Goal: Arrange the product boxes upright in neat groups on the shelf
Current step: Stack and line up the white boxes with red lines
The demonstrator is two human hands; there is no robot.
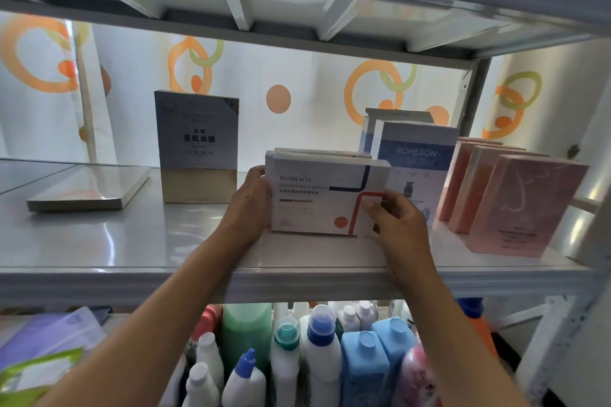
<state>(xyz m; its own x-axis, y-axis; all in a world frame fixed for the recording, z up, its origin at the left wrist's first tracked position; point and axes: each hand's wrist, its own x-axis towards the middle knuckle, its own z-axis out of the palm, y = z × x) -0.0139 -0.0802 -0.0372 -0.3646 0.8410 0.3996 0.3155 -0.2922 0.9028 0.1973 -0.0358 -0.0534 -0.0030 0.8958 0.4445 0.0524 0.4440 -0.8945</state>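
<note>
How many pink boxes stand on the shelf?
4 visible: a staggered row at the shelf's right end, from the front pink box, then, to the rearmost; more may hide behind.

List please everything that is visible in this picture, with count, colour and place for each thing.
white Romeson boxes: at least two, white with red and blue lines, upright, shelf middle
blue Romeson boxes: two, blue and white, upright behind them
pink boxes: about four, pink, shelf right
grey box: one, grey and gold, upright, left of middle
flat box: one, pale, lying at shelf left
bottles: many, white, blue, green, lower shelf
shelf: one, grey
left hand: grips the white boxes' left side
right hand: holds their right edge
</note>
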